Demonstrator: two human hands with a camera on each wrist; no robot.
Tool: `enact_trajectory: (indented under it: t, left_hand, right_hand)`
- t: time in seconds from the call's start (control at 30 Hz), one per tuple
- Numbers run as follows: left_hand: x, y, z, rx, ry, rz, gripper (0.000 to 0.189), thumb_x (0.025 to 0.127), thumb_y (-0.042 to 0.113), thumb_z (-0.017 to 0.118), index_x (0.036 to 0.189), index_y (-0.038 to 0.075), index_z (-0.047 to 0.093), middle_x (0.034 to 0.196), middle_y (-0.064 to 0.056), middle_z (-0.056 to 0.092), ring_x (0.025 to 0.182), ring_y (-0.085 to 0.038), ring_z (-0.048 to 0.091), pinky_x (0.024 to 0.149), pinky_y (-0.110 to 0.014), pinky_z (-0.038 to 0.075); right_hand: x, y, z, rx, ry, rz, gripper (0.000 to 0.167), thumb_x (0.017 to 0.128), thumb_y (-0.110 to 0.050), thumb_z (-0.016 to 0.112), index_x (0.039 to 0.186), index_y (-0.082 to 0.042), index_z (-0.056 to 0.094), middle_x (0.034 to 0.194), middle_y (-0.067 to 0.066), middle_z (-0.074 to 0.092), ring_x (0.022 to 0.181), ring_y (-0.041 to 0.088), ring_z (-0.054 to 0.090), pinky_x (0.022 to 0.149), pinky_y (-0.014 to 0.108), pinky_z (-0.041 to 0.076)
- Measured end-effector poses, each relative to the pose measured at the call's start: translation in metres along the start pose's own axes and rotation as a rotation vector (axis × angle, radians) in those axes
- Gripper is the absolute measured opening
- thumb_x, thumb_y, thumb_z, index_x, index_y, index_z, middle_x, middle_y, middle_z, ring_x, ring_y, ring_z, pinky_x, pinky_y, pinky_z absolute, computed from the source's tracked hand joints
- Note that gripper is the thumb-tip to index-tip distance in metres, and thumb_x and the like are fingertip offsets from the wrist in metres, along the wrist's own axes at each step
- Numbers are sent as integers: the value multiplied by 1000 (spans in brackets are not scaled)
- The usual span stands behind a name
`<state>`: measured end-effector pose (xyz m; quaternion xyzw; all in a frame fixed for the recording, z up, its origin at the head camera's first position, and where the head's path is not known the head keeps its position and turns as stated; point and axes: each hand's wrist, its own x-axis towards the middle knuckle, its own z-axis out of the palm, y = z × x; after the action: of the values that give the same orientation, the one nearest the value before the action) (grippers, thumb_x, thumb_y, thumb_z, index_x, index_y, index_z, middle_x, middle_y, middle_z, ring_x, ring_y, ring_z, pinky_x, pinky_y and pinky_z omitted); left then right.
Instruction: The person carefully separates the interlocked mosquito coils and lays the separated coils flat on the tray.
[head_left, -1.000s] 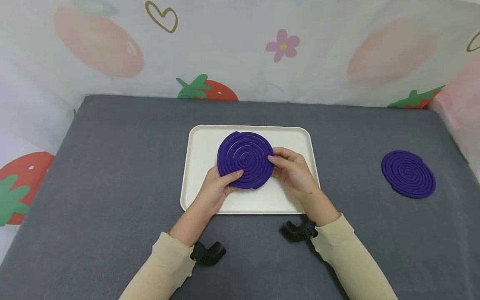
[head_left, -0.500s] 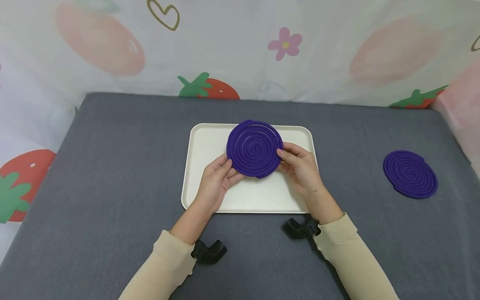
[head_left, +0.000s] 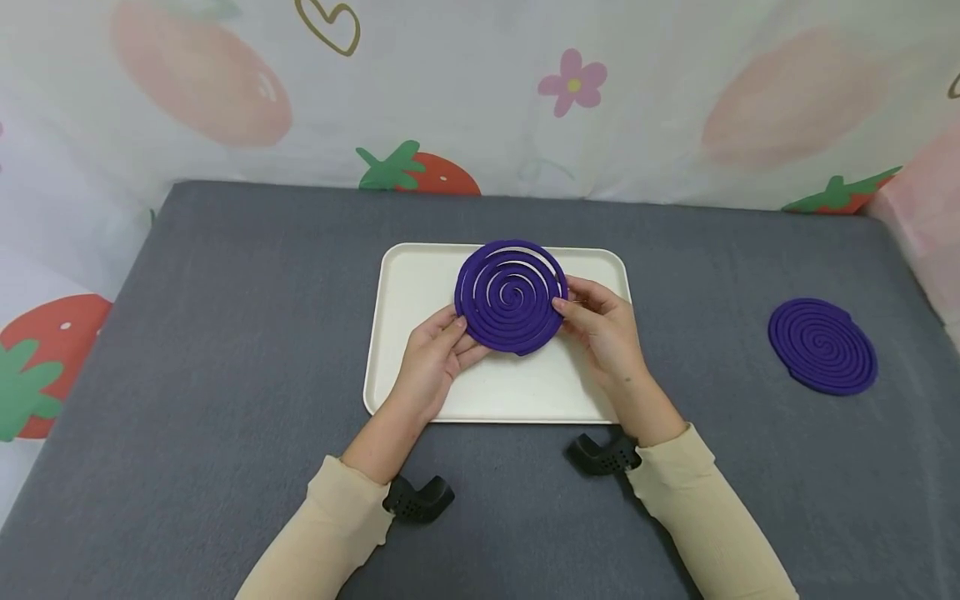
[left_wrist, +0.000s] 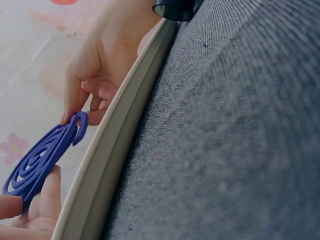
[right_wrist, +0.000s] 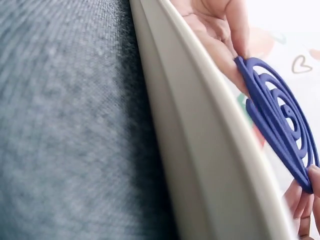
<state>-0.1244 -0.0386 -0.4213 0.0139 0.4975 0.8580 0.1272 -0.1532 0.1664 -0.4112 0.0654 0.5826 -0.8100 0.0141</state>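
A flat purple spiral coil (head_left: 510, 300) is held up over the white tray (head_left: 491, 400). My left hand (head_left: 429, 362) pinches its lower left edge, thumb on top and fingers beneath. At its right edge, my right hand (head_left: 603, 337) pinches it between thumb and fingers. Gaps show between the upper turns, while the lower turns lie close together. Both wrist views show the coil (left_wrist: 42, 155) tilted and apart from the tray. In the right wrist view, a loose end of the coil (right_wrist: 280, 120) hangs slightly away from the other turns.
A second purple spiral coil (head_left: 822, 346) lies flat on the grey cloth (head_left: 247, 333) to the right of the tray. Behind the table hangs a white curtain (head_left: 480, 100) printed with strawberries, a flower and hearts. Black wrist mounts (head_left: 418, 500) sit at both cuffs.
The held coil has moved up and right over the tray. My left thumb has shifted from its face to its edge. The gaps between its upper turns have widened.
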Motion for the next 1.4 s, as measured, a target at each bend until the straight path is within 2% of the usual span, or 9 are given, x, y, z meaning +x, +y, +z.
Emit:
enact_trajectory:
  t: [0.17, 0.33, 0.47, 0.63, 0.87, 1.2, 1.4]
  left_hand:
    - [0, 0, 0, 45, 23, 9, 37, 99, -2, 37, 135, -10, 38, 127, -30, 50, 97, -13, 64, 90, -33, 50]
    - [0, -1, -1, 41, 41, 21, 35, 98, -4, 39, 133, -9, 40, 120, -25, 56, 94, -13, 65, 87, -32, 52]
    - [2, -2, -1, 44, 84, 38, 34, 98, -4, 40, 131, -9, 43, 116, -22, 59, 91, -12, 66, 84, -30, 53]
    - [3, -2, -1, 60, 130, 52, 34, 97, -5, 41, 131, -8, 44, 117, -24, 59, 91, -11, 66, 84, -29, 53]
    - [2, 0, -1, 80, 174, 61, 32, 97, -4, 41, 129, -7, 46, 123, -28, 55, 95, -13, 65, 88, -31, 51]
    - [3, 4, -2, 54, 208, 36, 32, 97, -4, 42, 129, -7, 45, 125, -29, 54, 93, -14, 66, 87, -32, 52]
    - [3, 14, -10, 20, 190, -23, 36, 99, -2, 39, 134, -10, 41, 129, -28, 51, 100, -16, 64, 90, -33, 50]
  right_hand:
    - [0, -1, 0, -13, -14, -11, 35, 85, 15, 57, 88, -17, 71, 76, 0, 58, 68, 9, 55, 56, 19, 50]
    - [-1, -1, 1, -11, -27, -19, 32, 86, 14, 57, 88, -15, 70, 76, 0, 61, 67, 9, 57, 56, 20, 51]
    - [-1, -1, 1, -14, -35, -18, 28, 86, 12, 59, 89, -14, 70, 78, 0, 63, 69, 9, 59, 58, 20, 52]
    - [-1, -1, 1, -17, -49, -3, 26, 86, 11, 59, 87, -13, 69, 79, -1, 65, 69, 9, 60, 59, 20, 52]
    - [-1, -3, 0, 32, -61, 34, 27, 89, 11, 55, 86, -11, 70, 79, -1, 66, 68, 9, 61, 59, 19, 52]
    - [1, -5, -1, 63, -23, 55, 25, 88, 11, 56, 87, -10, 70, 78, 1, 66, 67, 10, 60, 58, 19, 52]
    - [2, -9, -5, 63, 9, 53, 25, 88, 10, 58, 87, -12, 71, 77, 0, 65, 67, 10, 60, 59, 19, 52]
